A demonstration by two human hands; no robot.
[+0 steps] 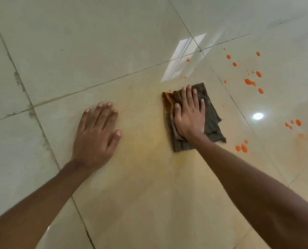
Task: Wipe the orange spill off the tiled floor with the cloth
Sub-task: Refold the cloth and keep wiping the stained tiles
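Observation:
A folded dark grey cloth (211, 115) lies flat on the tiled floor (95, 51), its left edge stained orange. My right hand (189, 114) presses down on the cloth with fingers spread flat. My left hand (97, 135) rests palm down on the bare tile to the left, fingers apart, holding nothing. Orange drops (248, 81) dot the tile to the right of the cloth, with more drops (242, 148) near its lower right corner and others (293, 123) at far right. A faint yellowish smear (149, 150) covers the tile between my hands.
Glossy beige tiles with dark grout lines (33, 106) run across the view. A window reflection (183, 54) and a lamp reflection (257, 115) shine on the floor. Small orange specks (187, 59) sit beyond the cloth.

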